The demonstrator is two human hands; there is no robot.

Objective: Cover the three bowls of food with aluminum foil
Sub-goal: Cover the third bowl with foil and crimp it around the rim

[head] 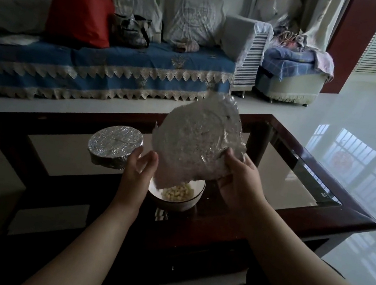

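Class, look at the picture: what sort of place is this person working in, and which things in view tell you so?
Most likely a home living room. A sofa with cushions and a lace-trimmed blue cover stands behind a glass-topped coffee table, and a small armchair piled with cloths sits beside it on a shiny tiled floor.

A dark red wooden tabletop with inset glass panels carried two bowls. A white bowl holding pale yellow bits of food stood open just below the fingers of the left hand and below the right hand's fingers, on the dark wooden bar between the glass panes. A foil-wrapped bowl stood just beyond the left fingers, to their left, fully covered, its base resting where frame and glass met.
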